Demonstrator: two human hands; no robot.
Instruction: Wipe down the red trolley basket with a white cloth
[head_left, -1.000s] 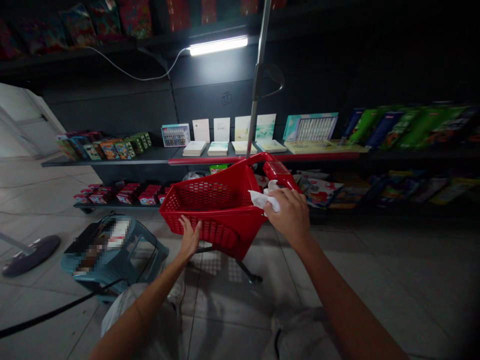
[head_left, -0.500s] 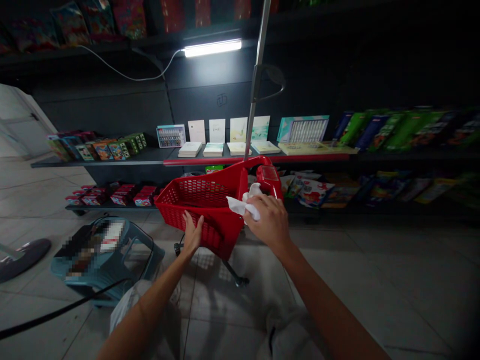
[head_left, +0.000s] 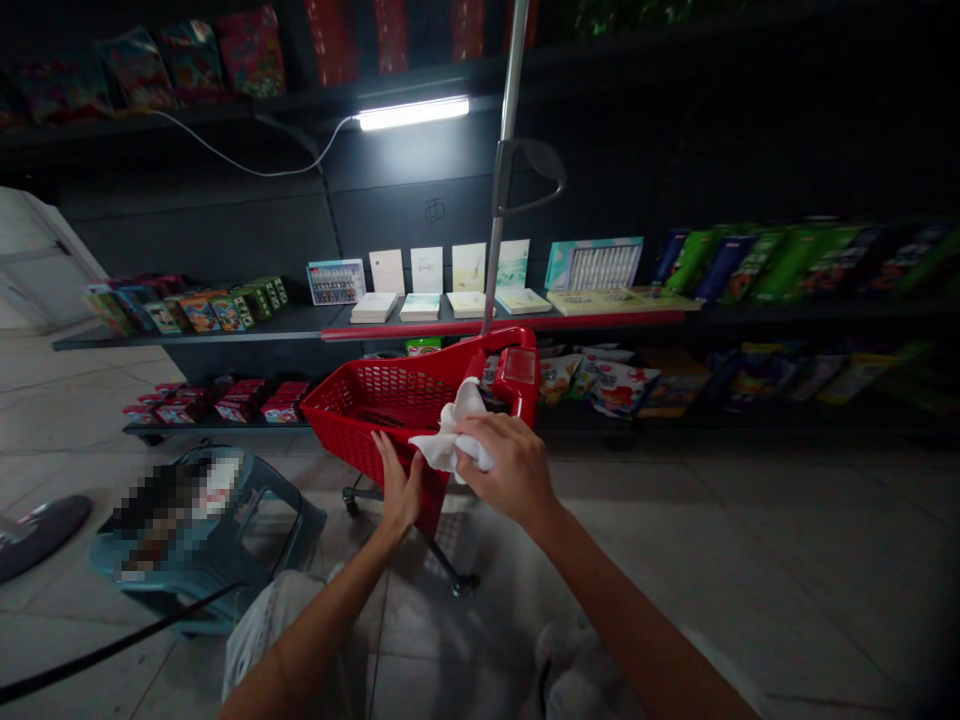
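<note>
A small red toy shopping cart [head_left: 341, 440] stands on dark legs with casters, its perforated basket toward the left and its handle toward the right. My right hand [head_left: 514, 465] is closed around a crumpled white cloth [head_left: 466, 400], whose loose ends stick out to the left. It is near the handle end of the cart; whether the cloth touches the plastic is hard to tell. My left hand [head_left: 401, 485] lies against the near side of the basket with its fingers stretched out and thumb apart. The lower part of the basket is partly hidden behind that hand.
Behind the cart runs a dark shelf [head_left: 289, 325] with books [head_left: 424, 308] and snack bags. A lit tube lamp [head_left: 412, 113] hangs above. A grey pole [head_left: 495, 240] rises behind the handle. To the left stands a blue-green stool [head_left: 247, 510] with blurred items and a black cable.
My right hand has moved left and down with the cloth, which now spreads more. My left hand has shifted slightly right along the basket. The view has tilted slightly.
</note>
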